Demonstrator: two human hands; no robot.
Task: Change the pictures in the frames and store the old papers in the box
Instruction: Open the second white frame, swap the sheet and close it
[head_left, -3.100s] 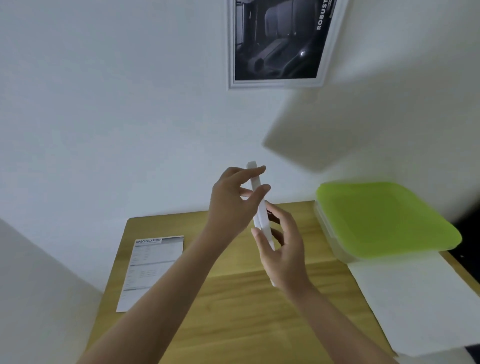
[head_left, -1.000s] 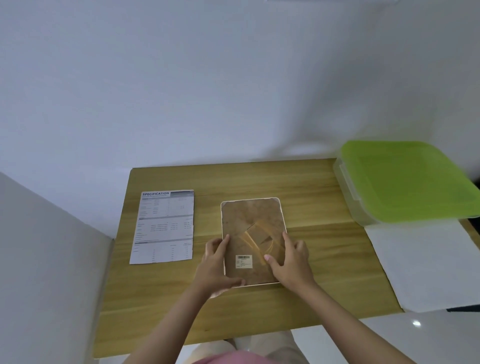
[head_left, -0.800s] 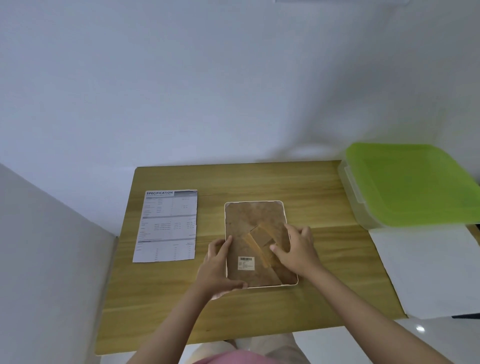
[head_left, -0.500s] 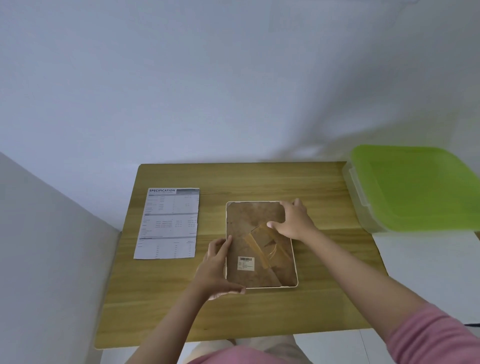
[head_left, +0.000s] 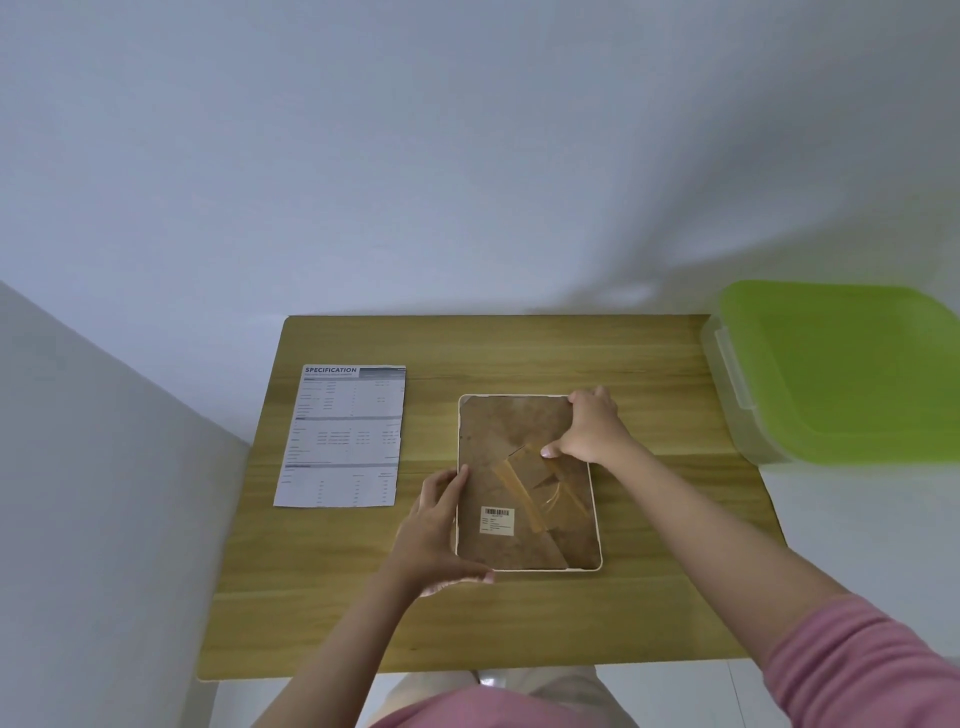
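A white picture frame (head_left: 527, 483) lies face down on the wooden table (head_left: 519, 613), its brown backing board up, with a barcode sticker and a folded stand on it. My left hand (head_left: 434, 530) grips the frame's lower left edge, thumb under the bottom corner. My right hand (head_left: 589, 426) rests on the frame's upper right corner, fingers curled over the edge and thumb pressing on the backing. A printed sheet headed SPECIFICATION (head_left: 343, 434) lies flat to the left of the frame. A clear box with a green lid (head_left: 841, 369), shut, stands at the table's far right.
White walls close off the table's back and left sides. A white surface (head_left: 852, 519) adjoins the table on the right, in front of the box. My pink sleeve (head_left: 857, 670) fills the lower right corner.
The frame went from held upright in both hands to lying face down on the table. My right hand then slid from the frame's lower right up to its upper right corner.
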